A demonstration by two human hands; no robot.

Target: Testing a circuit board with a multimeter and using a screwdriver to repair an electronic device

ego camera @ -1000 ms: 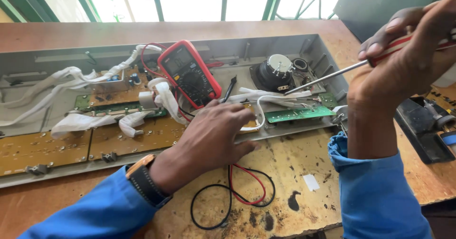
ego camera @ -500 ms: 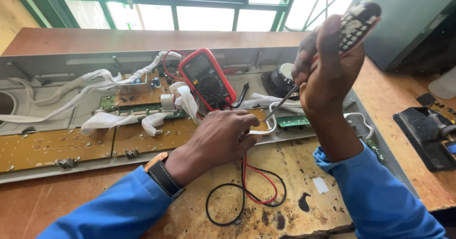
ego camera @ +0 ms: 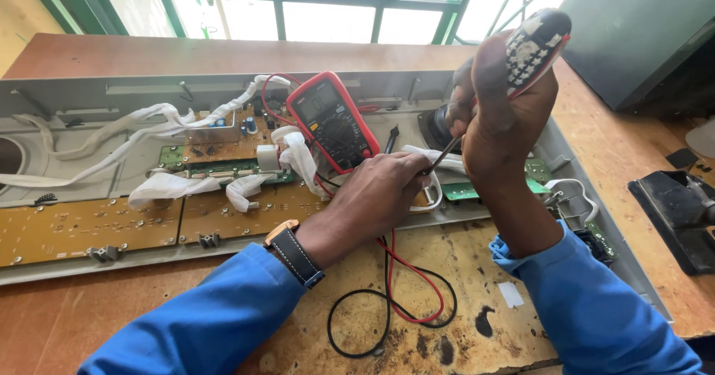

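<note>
We close the right hand [ego camera: 506,114] around the screwdriver [ego camera: 532,43] and hold it upright, tip down at the green circuit board [ego camera: 477,190]. The left hand [ego camera: 383,196] lies flat, fingers loosely spread, beside the tip and below the red multimeter [ego camera: 333,119]. We judge steady, vertical pressure best.

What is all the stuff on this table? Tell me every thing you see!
Multimeter: one, red and black, leaning in the open grey casing.
Test leads: two, one red and one black, looped on the wooden table.
Circuit boards: several, brown and green, inside the casing.
Wrapped cables: several, white, lying across the boards.
Speaker: one, black and round, behind the right hand.
Screwdriver: one, dotted black, white and red handle, held upright.
Black device: one, at the table's right edge.
Wristwatch: one, dark strap, left wrist.
Left hand: resting on the casing by the screwdriver tip.
Right hand: gripping the screwdriver.
</note>
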